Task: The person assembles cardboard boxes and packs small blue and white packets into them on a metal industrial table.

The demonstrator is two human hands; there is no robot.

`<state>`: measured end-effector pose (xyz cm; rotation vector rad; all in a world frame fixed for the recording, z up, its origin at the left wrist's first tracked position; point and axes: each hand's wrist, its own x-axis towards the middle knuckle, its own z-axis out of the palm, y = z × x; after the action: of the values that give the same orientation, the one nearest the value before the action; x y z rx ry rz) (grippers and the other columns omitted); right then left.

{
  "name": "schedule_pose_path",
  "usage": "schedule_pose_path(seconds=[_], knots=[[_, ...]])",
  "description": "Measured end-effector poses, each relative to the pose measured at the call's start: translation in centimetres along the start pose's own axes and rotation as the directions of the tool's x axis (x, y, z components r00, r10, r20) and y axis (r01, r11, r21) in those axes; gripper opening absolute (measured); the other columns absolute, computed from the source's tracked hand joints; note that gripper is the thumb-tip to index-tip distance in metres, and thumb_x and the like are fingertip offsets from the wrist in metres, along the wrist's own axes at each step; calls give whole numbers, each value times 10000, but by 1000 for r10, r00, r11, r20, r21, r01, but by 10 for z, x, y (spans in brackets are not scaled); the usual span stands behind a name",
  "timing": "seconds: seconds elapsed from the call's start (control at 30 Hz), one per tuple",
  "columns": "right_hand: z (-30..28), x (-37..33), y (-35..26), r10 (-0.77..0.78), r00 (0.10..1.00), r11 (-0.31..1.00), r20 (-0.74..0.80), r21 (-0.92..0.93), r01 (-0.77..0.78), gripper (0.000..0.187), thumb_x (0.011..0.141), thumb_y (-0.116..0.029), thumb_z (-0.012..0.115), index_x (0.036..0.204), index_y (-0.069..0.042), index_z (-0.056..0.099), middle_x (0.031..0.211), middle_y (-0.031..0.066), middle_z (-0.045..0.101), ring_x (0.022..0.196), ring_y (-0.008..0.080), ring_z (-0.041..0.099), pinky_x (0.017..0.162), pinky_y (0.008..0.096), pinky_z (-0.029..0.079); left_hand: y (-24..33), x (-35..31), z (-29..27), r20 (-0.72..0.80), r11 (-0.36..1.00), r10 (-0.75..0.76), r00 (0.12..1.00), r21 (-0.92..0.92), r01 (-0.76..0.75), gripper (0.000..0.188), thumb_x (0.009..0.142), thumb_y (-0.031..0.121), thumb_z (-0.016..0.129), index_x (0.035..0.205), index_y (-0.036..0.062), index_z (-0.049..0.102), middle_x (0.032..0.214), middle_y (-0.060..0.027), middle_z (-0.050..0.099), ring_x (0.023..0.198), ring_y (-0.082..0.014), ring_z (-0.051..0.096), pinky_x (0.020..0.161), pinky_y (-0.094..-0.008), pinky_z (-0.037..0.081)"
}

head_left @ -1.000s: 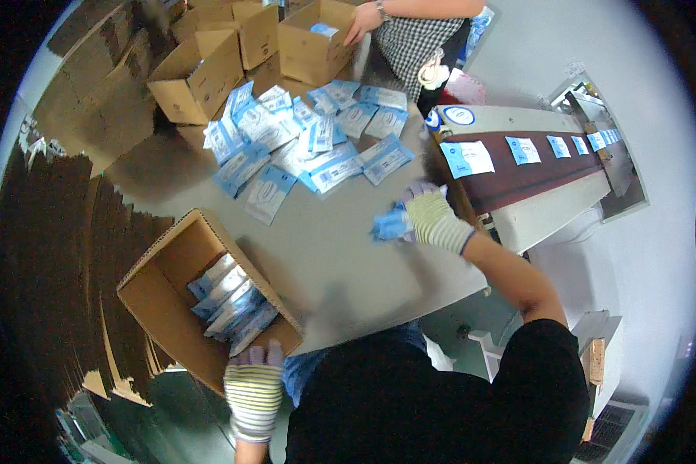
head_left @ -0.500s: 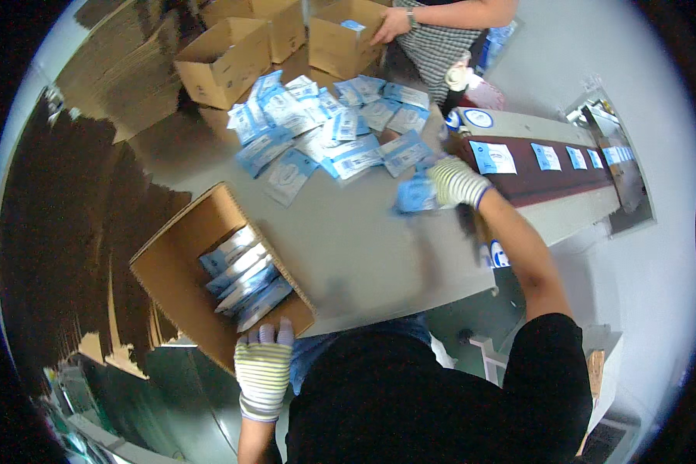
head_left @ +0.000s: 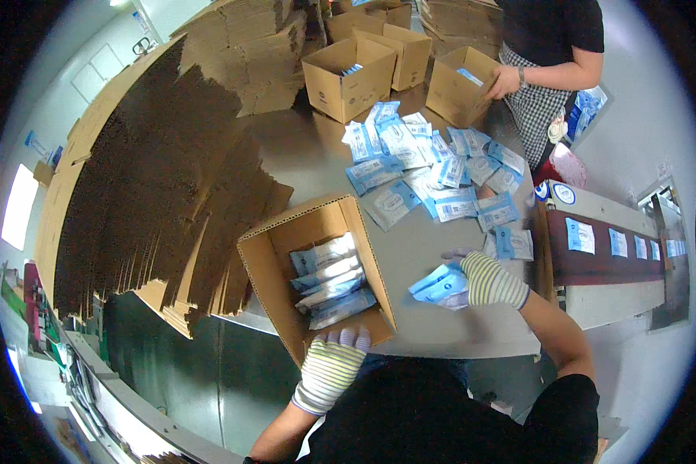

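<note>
My right hand (head_left: 493, 281), in a striped knit glove, is closed on a blue-and-white soft packet (head_left: 441, 286) just above the table's near right part. Whether more than one packet is in it I cannot tell. The gloved fingers of my left hand (head_left: 334, 370) hook over the near rim of an open cardboard box (head_left: 264, 249), with the thumb hidden. Inside this tilted box several packets (head_left: 331, 280) stand in a row on edge. Beyond my right hand, a loose heap of similar packets (head_left: 447, 168) covers the table's far middle.
On the right a dark red conveyor belt (head_left: 605, 267) carries spaced packets. Across the table a co-worker's hand (head_left: 506, 80) holds a cardboard box (head_left: 455, 87); more boxes (head_left: 349, 91) stand beside it. Stacked flat cardboard (head_left: 151, 182) rises at the left of the grey table (head_left: 433, 336).
My view has swung left, so the scene sits further right. My right hand has drawn back from beside the belt toward me and the box, packet in hand. My left hand stays on the rim.
</note>
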<state>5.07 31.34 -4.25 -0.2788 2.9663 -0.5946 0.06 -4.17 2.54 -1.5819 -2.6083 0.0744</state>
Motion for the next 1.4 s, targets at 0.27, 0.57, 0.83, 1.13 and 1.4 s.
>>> schedule_pose_path(seconds=[0.27,0.57,0.83,1.13,1.4], knots=[[-116,33,-43,177,958,901,-226,429,-65,727,674,-479,735,1160,30,552,972,236,638,905,362,616,818,407,483,3,5,9,-50,999,-4,999,34,6,326,787,200,502,1082,73,560,855,-73,547,751,-222,555,628,-367,440],[-145,-17,79,510,840,820,187,-403,-408,690,598,-390,770,1105,35,576,1073,229,608,975,376,594,868,403,472,-1,11,7,-81,1000,-2,997,23,4,325,783,188,504,1074,64,576,867,-96,562,808,-244,578,681,-379,463],[-38,-65,160,485,791,874,373,-190,-447,522,626,-461,720,960,-62,681,925,201,672,856,353,641,763,416,501,1,10,8,-49,1000,14,999,8,-14,317,769,208,519,1059,86,563,839,-72,553,777,-228,570,648,-364,455],[0,-16,-2,336,929,929,158,-219,-299,834,638,-608,679,1230,-36,548,1316,247,450,1216,365,449,1019,439,376,-5,13,4,-98,1000,-11,995,-6,11,327,775,198,502,1070,80,578,839,-74,567,772,-224,591,664,-361,464],[-53,37,-109,-243,915,589,-321,701,402,557,685,-350,751,1101,-24,574,1135,162,576,938,305,608,809,389,495,15,2,48,-66,996,-53,996,67,57,278,771,212,516,1021,98,562,812,-48,513,699,-189,536,571,-326,427]])
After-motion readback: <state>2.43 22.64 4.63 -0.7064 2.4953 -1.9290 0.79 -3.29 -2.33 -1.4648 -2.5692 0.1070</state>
